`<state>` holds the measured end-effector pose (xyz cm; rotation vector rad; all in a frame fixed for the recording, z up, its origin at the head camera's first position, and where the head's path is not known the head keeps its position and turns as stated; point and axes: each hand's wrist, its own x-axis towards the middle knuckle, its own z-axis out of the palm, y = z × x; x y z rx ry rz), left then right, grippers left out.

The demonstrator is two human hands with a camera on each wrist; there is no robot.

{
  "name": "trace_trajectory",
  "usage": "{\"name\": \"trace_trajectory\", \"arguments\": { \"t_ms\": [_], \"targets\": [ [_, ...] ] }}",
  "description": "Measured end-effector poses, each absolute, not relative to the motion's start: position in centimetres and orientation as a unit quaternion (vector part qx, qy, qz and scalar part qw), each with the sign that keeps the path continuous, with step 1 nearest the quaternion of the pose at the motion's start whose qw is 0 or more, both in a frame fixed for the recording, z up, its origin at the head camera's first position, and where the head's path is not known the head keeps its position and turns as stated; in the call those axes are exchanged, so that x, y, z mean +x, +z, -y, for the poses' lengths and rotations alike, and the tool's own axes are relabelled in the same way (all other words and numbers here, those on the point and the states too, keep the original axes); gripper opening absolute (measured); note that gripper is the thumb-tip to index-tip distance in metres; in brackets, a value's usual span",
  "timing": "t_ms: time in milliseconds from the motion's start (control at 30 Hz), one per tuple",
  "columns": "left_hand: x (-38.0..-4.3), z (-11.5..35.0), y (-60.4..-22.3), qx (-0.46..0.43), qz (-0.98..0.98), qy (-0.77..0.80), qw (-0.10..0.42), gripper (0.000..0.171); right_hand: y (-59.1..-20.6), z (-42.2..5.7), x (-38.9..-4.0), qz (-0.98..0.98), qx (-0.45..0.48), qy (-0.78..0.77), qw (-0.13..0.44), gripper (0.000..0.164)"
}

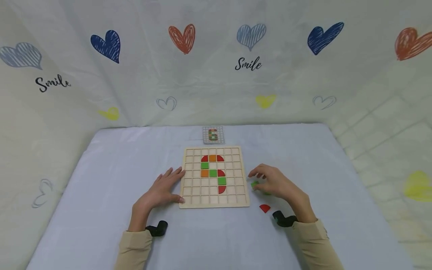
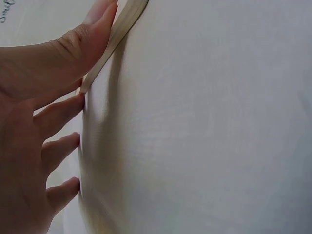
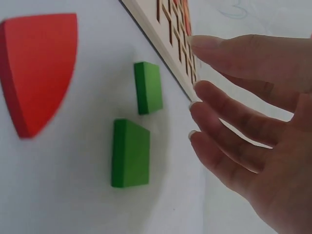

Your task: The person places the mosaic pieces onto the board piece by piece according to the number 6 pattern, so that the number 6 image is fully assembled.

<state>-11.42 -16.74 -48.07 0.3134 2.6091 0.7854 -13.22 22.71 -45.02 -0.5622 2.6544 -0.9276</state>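
Observation:
A wooden grid board [image 1: 192, 190] holds red quarter-circle, orange square and green square pieces, laid in a figure down its middle. My left hand [image 1: 162, 191] has its fingers spread at the board's left edge, the thumb touching the lower left corner. To the board's right, my right hand [image 1: 275, 182] is raised over two green square blocks, partly covering them in the head view. The right wrist view shows one green block [image 3: 153, 87] nearer the board and another green block [image 3: 134, 156] beside it. Nothing is between the right fingers, which are loosely bent. A red quarter-circle piece [image 1: 264, 208] lies closer to me.
Behind the board lies a small card [image 1: 206, 140] printed with a grid and a coloured figure. A white cloth [image 1: 111, 168] covers the table. A pale curtain [image 1: 209, 82] with hearts and lettering hangs at the back.

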Motion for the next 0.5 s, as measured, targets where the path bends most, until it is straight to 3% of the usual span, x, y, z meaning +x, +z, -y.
{"name": "trace_trajectory", "arguments": {
  "t_ms": [500],
  "targets": [
    [-11.6, 16.9, -48.3, 0.125, -0.931, 0.286, 0.189, 0.101, -46.6, -23.1, -13.7, -0.929, -0.179, -0.287, 0.153, 0.028]
  ]
}}
